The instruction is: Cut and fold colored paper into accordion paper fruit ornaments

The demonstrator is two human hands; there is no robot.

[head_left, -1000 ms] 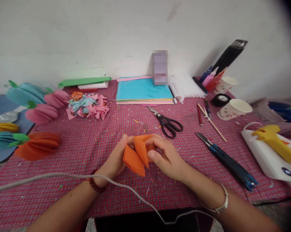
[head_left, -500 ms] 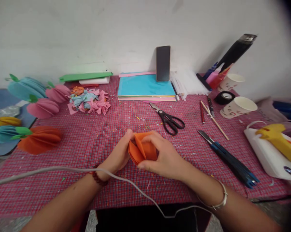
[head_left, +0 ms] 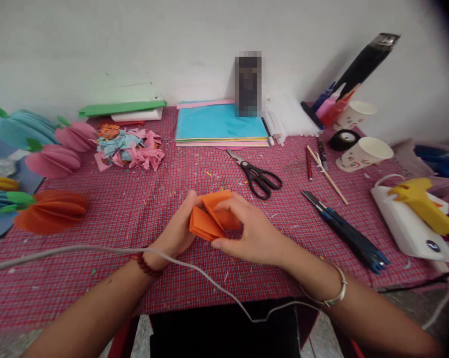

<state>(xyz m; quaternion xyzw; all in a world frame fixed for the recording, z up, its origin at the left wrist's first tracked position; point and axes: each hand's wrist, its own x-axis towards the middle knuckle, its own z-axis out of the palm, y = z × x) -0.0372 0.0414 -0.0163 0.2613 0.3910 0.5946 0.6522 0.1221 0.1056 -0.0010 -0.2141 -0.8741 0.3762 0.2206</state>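
Observation:
A stack of folded orange paper pieces is held between both hands just above the red checked tablecloth. My left hand grips the stack's left side, thumb near its top edge. My right hand is closed over its right side, fingers pinching the upper flaps. The lower layers fan out to the left. A grey cable runs across both forearms.
Black scissors, a craft knife and dark blue strips lie to the right. A yellow glue gun rests on a white box. Coloured paper sheets, paper scraps, paper cups and paper fruit shapes line the back and left.
The orange paper stack has been pressed flatter and closer together between the hands. The head view shifted slightly; the hands stay at the table's middle.

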